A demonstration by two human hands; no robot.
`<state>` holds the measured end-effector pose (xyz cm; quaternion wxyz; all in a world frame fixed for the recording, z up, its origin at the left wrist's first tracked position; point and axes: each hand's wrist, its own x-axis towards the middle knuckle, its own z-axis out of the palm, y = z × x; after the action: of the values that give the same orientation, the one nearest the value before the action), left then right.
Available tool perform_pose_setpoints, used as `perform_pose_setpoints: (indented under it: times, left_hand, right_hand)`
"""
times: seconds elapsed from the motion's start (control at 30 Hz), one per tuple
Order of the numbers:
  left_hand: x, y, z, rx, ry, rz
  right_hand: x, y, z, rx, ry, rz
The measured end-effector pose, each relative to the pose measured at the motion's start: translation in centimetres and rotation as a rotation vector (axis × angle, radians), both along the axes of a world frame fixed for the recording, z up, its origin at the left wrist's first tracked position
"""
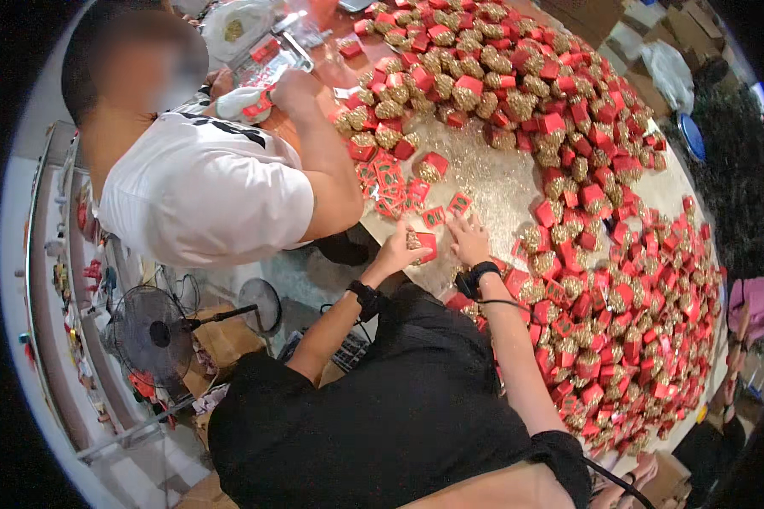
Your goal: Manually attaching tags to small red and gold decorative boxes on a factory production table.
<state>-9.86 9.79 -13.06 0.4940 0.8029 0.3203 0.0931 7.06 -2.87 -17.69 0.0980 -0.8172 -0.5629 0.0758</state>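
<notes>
My left hand (394, 249) is closed around a small red pot with a gold beaded top (424, 246), resting at the table's near edge. To its right, my right hand (469, 241) reaches over the tabletop with fingers stretched apart. Its fingertips are beside a small red card with a green mark (459, 203); whether they touch it is hard to tell. A second red card (434, 217) lies between the hands. Just beyond my left hand is a loose pile of similar cards (388, 182), with another gold-and-red pot (433, 166) next to it.
Heaped red-and-gold pots (603, 322) cover the table's right side and far end. On my left, a person in a white shirt (204, 191) holds a white-and-red object (244, 103). A standing fan (154, 331) and cardboard box (229, 339) are behind that person.
</notes>
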Motion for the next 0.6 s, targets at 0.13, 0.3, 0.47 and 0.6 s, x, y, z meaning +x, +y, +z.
perform_pose_setpoints:
  times: [0.13,0.3,0.47,0.6]
  left_hand:
    - [-1.7,-0.1,1.1,0.023,0.077,-0.019]
    - [-2.3,-0.5,0.7,0.042,0.168,0.01]
    - [-1.4,-0.2,0.5,0.047,0.23,0.013]
    - [0.8,-0.3,1.9,-0.004,0.157,-0.107]
  right_hand:
    - [-0.3,-1.4,-2.9,0.145,0.194,-0.141]
    - [-0.5,-2.3,-2.8,0.291,0.205,-0.211]
    - [-0.3,-0.4,-0.8,0.223,0.014,-0.655]
    - [2.1,-2.0,-5.1,0.24,0.389,-0.589]
